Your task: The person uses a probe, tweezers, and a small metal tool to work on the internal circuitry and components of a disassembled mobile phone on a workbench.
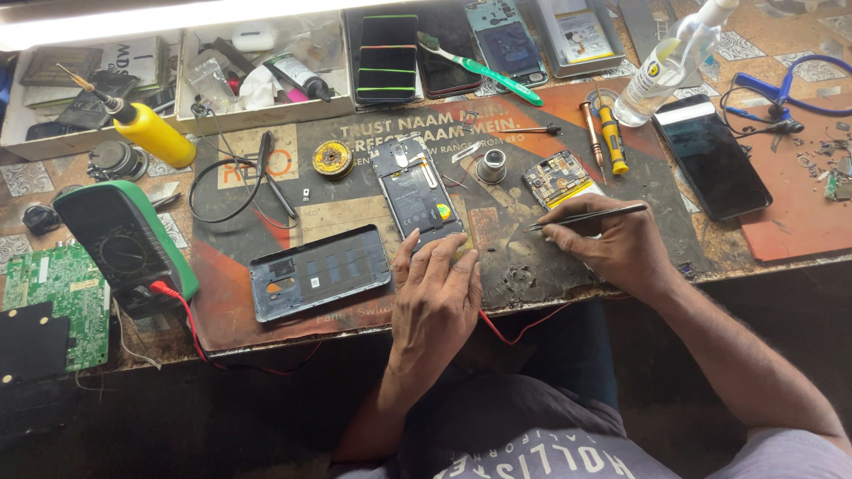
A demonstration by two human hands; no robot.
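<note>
- head cam: left hand (435, 288) lies flat, fingers loosely spread, pinning the bottom edge of the opened phone (417, 191) on the work mat (524, 266), gripping nothing
- right hand (617, 244) is pinched closed round tweezers (586, 216), tips aimed left, just short of the phone
- looks mid-teardown; next move probably needs a steady tweezer tip inside the phone while the left hand stops it sliding

You're seated at a worn wooden counter (781, 239) whose front edge is chipped and scuffed. A dark, scratched work mat (355, 168) covers its middle, and patterned tile (27, 177) shows through at the left and the far right. A bright strip light (133, 18) runs along the back edge, washing the top of your view white. Below the counter, everything falls into deep shadow.
</note>
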